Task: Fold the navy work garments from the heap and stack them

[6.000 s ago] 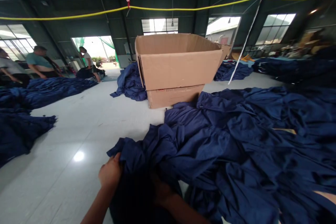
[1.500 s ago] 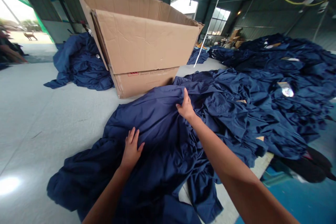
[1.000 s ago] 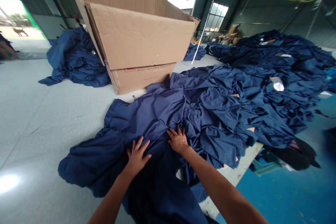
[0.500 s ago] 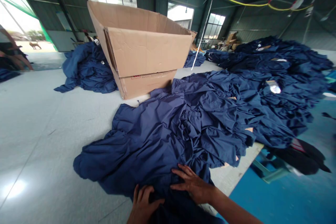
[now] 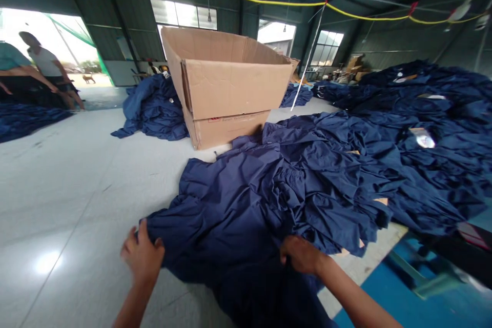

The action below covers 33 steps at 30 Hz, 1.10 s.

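Note:
A navy blue garment [image 5: 230,215] of thin, wrinkled cloth lies spread over the pale table in front of me, its near part falling toward my body. At its left end, my left hand [image 5: 144,256] touches the cloth edge with fingers bent and thumb apart. My right hand [image 5: 302,254] is closed on a fold of the same garment at its right side. A gathered, elasticated part [image 5: 290,177] shows near the middle. Where this garment ends and the ones behind it begin is hard to tell.
A large open cardboard box [image 5: 238,89] stands on the table [image 5: 77,184] beyond the garment. Heaped navy garments [image 5: 415,138] fill the right; another pile [image 5: 154,107] lies left of the box. Two people stand far left. A green stool [image 5: 426,279] is below the right edge.
My left hand has moved left and away from my right hand, to the garment's left end. My right hand has gone from flat fingers to a closed grip. The view has turned left.

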Motion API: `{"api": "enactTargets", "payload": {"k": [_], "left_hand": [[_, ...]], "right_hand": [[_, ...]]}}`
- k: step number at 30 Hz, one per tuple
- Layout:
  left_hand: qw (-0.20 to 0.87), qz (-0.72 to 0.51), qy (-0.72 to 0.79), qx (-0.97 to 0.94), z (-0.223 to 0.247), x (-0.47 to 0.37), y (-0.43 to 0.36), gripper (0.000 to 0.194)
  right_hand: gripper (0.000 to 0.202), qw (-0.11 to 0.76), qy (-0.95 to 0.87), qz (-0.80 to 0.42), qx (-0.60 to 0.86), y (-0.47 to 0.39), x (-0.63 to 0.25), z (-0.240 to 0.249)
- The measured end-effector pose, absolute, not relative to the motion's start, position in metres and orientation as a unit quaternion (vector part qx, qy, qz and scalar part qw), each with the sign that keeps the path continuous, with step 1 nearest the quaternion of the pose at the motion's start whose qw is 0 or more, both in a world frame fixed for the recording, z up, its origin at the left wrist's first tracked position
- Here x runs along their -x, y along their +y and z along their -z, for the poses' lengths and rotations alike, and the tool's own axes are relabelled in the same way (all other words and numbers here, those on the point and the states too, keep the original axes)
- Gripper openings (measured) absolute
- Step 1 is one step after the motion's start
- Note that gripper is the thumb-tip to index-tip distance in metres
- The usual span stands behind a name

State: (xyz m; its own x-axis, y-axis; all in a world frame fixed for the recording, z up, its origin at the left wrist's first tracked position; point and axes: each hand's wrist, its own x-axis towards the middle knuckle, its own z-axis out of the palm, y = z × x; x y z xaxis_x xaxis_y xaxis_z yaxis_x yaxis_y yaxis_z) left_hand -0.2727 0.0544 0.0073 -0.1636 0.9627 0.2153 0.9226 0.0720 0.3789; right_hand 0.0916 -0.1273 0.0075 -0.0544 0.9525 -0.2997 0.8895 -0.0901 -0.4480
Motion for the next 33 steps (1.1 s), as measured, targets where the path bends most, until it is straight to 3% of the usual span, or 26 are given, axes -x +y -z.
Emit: {"api": "enactTargets", "payload": {"k": [3, 6, 10, 13, 15, 17, 19, 24, 27, 30, 33], "left_hand": [[0.111, -0.112, 0.812, -0.562, -0.022, 0.291, 0.082, 0.072], [0.177, -0.058, 0.772, -0.608, -0.031, 0.281, 0.088, 0.045], [0.156, -0.207, 0.661, -0.704, -0.05, 0.223, 0.066, 0.039], [0.299, -0.265, 0.455, -0.795, -0.057, 0.175, 0.04, 0.051], [0.381, -0.256, 0.358, -0.813, -0.054, 0.158, 0.031, 0.055], [0.386, -0.274, 0.359, -0.804, -0.045, 0.157, 0.032, 0.043], [0.313, -0.297, 0.444, -0.785, -0.033, 0.17, 0.043, 0.039], [0.102, -0.161, 0.688, -0.701, 0.003, 0.215, 0.064, 0.057], [0.109, -0.106, 0.75, -0.643, 0.019, 0.228, 0.06, 0.072], [0.158, -0.117, 0.735, -0.649, 0.021, 0.236, 0.056, 0.072], [0.198, -0.137, 0.702, -0.67, 0.011, 0.254, 0.056, 0.061]], "right_hand": [[0.053, 0.107, -0.676, -0.25, 0.685, -0.1, -0.07, -0.022], [0.048, 0.148, -0.638, -0.269, 0.706, -0.076, -0.041, -0.029], [0.06, 0.195, -0.563, -0.333, 0.731, -0.055, -0.011, -0.03], [0.08, 0.308, -0.505, -0.436, 0.678, -0.046, -0.005, -0.026], [0.076, 0.4, -0.424, -0.498, 0.642, -0.041, -0.009, -0.019], [0.07, 0.457, -0.323, -0.527, 0.64, -0.038, -0.019, -0.01], [0.069, 0.476, -0.259, -0.515, 0.664, -0.035, -0.032, -0.002], [0.066, 0.442, -0.383, -0.333, 0.74, -0.018, -0.047, 0.005], [0.061, 0.34, -0.533, -0.211, 0.746, -0.005, -0.029, 0.006], [0.053, 0.237, -0.55, -0.19, 0.778, 0.004, -0.011, 0.011], [0.025, 0.245, -0.499, -0.209, 0.805, 0.008, -0.026, 0.012]]}}
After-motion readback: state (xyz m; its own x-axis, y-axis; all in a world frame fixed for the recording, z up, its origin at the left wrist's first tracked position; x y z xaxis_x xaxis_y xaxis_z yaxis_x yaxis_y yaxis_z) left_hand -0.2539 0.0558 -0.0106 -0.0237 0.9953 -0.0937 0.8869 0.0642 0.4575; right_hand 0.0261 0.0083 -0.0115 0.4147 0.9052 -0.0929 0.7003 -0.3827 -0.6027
